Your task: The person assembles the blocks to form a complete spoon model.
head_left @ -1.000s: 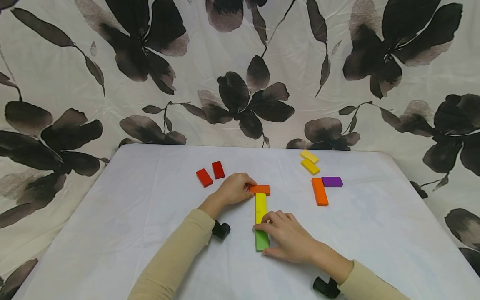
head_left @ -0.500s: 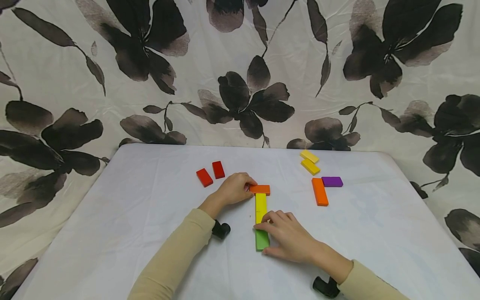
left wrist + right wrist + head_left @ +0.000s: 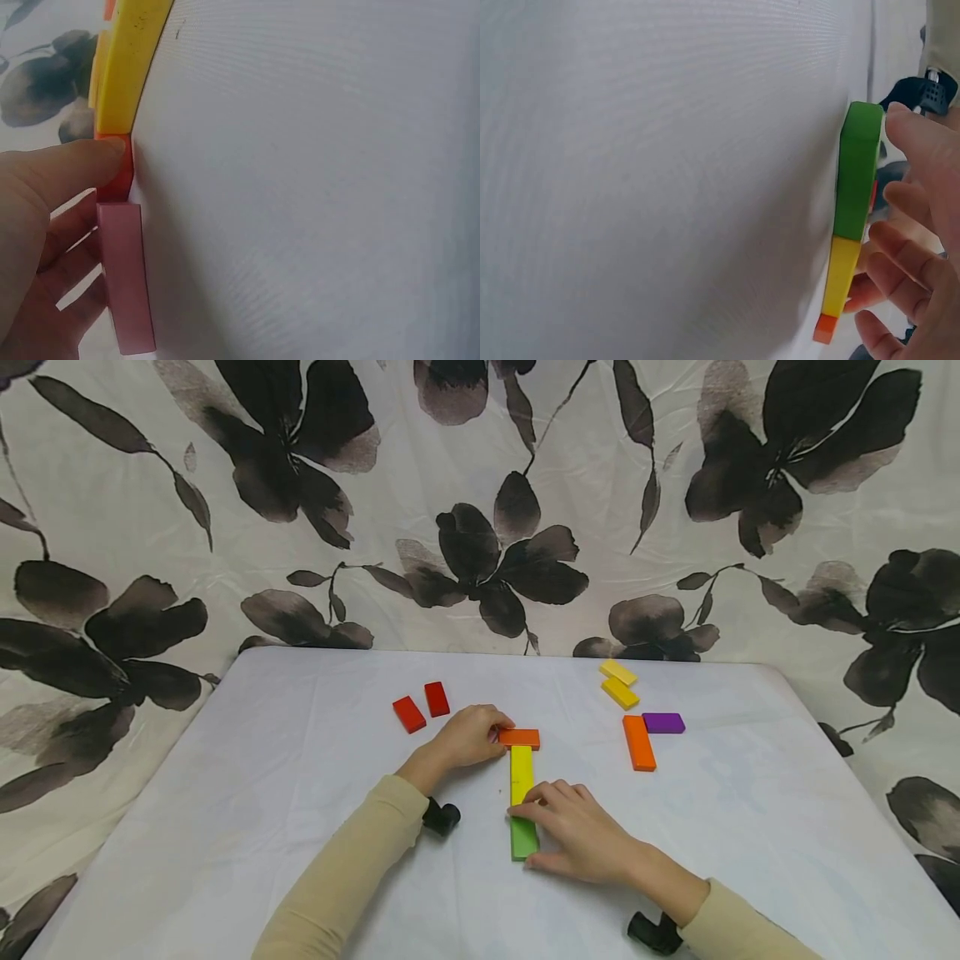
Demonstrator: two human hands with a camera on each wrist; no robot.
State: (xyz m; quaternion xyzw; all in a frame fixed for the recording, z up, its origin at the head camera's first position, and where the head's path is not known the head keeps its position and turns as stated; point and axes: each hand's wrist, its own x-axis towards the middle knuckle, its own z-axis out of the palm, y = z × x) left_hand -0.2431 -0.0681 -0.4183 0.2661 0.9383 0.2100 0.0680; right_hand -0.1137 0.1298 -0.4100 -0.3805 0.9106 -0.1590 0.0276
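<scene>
In the head view, a row of flat blocks lies on the white table: a green block (image 3: 524,840) nearest, a yellow block (image 3: 521,774) beyond it, and an orange block (image 3: 523,739) crosswise at the far end. My left hand (image 3: 467,737) pinches the orange block's left end, thumb on its near side and fingers behind. A pink block (image 3: 126,277) abuts that orange block in the left wrist view; the hand mostly hides it from above. My right hand (image 3: 581,835) is over the green and yellow blocks, fingers loosely bent and spread, thumb close to the green block's near end.
Two red blocks (image 3: 408,715) lie at the back left. Back right, two yellow blocks (image 3: 620,693) lie near another orange block (image 3: 639,743) and a purple block (image 3: 664,723). A black wrist device (image 3: 441,818) sits under each forearm. Floral cloth (image 3: 480,568) hangs behind the table.
</scene>
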